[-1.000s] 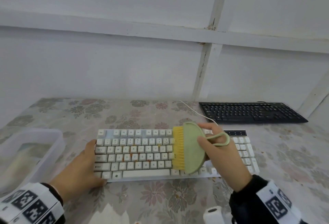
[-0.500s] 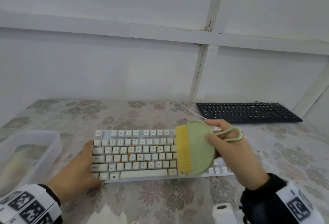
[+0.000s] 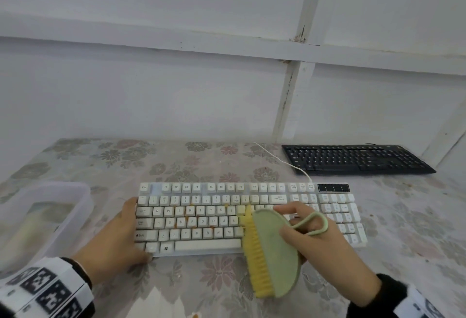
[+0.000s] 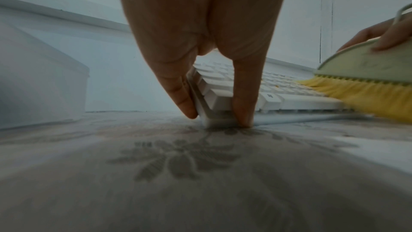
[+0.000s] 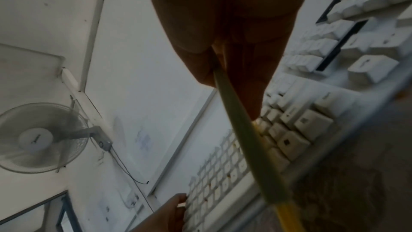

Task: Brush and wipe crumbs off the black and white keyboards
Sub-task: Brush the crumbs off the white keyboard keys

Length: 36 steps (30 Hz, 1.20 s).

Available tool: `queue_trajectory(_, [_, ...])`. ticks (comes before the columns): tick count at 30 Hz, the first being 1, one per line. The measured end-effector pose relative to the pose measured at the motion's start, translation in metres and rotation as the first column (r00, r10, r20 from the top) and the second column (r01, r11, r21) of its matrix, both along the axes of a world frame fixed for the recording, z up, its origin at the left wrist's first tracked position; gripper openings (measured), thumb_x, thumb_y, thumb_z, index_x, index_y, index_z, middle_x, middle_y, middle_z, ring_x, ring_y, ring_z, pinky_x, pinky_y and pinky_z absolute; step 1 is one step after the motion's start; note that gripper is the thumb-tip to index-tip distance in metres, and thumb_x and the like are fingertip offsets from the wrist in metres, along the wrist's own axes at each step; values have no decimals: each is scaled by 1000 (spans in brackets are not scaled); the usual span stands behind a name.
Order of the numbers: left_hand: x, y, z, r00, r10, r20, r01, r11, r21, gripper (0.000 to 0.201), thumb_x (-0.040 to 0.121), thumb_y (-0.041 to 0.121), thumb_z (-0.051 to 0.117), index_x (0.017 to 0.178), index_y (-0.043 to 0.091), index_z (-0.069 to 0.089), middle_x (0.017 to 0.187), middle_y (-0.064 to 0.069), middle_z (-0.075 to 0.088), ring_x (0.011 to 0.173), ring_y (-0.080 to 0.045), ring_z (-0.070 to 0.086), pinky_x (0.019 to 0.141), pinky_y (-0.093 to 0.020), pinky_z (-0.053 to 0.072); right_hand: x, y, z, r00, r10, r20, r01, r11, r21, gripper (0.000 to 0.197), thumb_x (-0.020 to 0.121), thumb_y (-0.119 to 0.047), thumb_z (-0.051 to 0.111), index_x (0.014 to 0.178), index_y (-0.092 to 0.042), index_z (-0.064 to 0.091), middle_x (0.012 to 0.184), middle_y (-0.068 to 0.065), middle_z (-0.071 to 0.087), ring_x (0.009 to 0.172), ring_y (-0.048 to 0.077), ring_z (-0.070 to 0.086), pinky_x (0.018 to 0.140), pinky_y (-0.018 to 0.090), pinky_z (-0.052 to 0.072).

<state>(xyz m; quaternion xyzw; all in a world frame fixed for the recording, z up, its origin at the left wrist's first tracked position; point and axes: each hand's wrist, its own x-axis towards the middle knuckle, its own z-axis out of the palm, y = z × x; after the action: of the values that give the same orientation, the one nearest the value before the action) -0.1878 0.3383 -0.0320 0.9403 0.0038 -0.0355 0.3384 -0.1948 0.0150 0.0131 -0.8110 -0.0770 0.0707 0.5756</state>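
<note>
The white keyboard (image 3: 227, 216) lies across the middle of the floral table, with orange crumbs (image 3: 187, 213) among its letter keys. My left hand (image 3: 118, 237) holds its front-left corner, one finger on the left side and the thumb (image 4: 243, 110) on the front edge. My right hand (image 3: 322, 244) grips a green brush (image 3: 272, 252) with yellow bristles (image 3: 254, 254), a finger through its loop. The brush stands tilted over the keyboard's front edge, right of the space bar. The black keyboard (image 3: 353, 158) lies at the far right by the wall.
A clear plastic container (image 3: 42, 216) stands left of the white keyboard, close to my left hand. The white cable (image 3: 277, 158) runs back toward the wall. White paper (image 3: 156, 305) lies at the table's near edge. A fan (image 5: 40, 137) hangs on the wall.
My right hand has swept the brush from the middle of the keys toward me, so that its bristles now overhang the front edge. My left hand has stayed at the corner.
</note>
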Motion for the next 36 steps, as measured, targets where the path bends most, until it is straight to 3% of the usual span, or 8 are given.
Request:
queue_trajectory(4, [-1, 0, 1, 1000, 0, -9, 0, 1000, 3, 87, 62, 17, 79, 129, 24, 25, 109, 20, 48, 93, 5, 52, 66, -9, 43, 11, 0, 21, 992, -91, 85, 80, 989, 122, 29, 90, 0, 55, 95, -25, 69, 68, 13, 63, 57, 14, 57, 46, 22, 44])
queue_trajectory(7, [-1, -2, 2, 1000, 3, -5, -3, 1000, 11, 86, 62, 16, 79, 127, 25, 24, 106, 21, 47, 91, 7, 50, 64, -8, 43, 26, 14, 25, 977, -163, 140, 132, 970, 205, 28, 91, -3, 54, 104, -26, 63, 76, 2, 69, 60, 13, 66, 48, 25, 51])
queue_trajectory(13, [-1, -1, 2, 1000, 6, -6, -6, 1000, 10, 86, 63, 16, 79, 128, 26, 24, 106, 21, 48, 91, 6, 51, 64, -8, 43, 28, 30, 4, 980, -126, 153, 116, 991, 73, 27, 93, -7, 52, 110, -26, 60, 80, -4, 71, 67, 23, 68, 52, 40, 57])
queue_trajectory(17, [-2, -1, 1, 1000, 5, -6, -5, 1000, -13, 85, 63, 16, 79, 126, 27, 23, 108, 20, 49, 91, 6, 51, 65, -7, 44, 17, 26, -9, 995, -61, 79, 55, 995, 80, 29, 91, -7, 53, 98, -32, 65, 84, 24, 65, 65, 27, 56, 54, 35, 46])
queue_trajectory(25, [-1, 0, 0, 1000, 1, 1, -1, 999, -33, 84, 63, 18, 80, 126, 26, 26, 111, 20, 49, 95, 4, 53, 67, -8, 44, 8, 10, 7, 999, 6, 42, -7, 999, 41, 37, 88, -3, 54, 88, -36, 69, 65, 6, 61, 58, 15, 54, 48, 25, 42])
queue_trajectory(27, [0, 0, -1, 1000, 0, -4, 0, 999, -33, 85, 62, 17, 80, 128, 25, 26, 112, 19, 49, 96, 3, 53, 68, -9, 44, 16, 9, 15, 991, -62, 119, 52, 995, 84, 34, 89, -3, 54, 94, -34, 68, 71, 12, 65, 59, 19, 56, 48, 28, 45])
queue_trajectory(31, [0, 1, -2, 1000, 3, -17, -4, 1000, -25, 88, 62, 18, 80, 130, 24, 24, 114, 17, 49, 98, 1, 53, 70, -11, 44, 30, 20, 15, 980, -126, 157, 111, 989, 102, 28, 92, -7, 52, 108, -28, 62, 71, -1, 70, 62, 16, 65, 51, 29, 54])
queue_trajectory(36, [-1, 0, 0, 1000, 3, -14, -3, 1000, -17, 86, 63, 16, 79, 129, 25, 24, 111, 18, 50, 95, 3, 53, 67, -9, 44, 20, 27, -3, 988, -89, 125, 77, 992, 100, 29, 91, -6, 53, 100, -31, 65, 82, 17, 67, 65, 25, 56, 53, 36, 46])
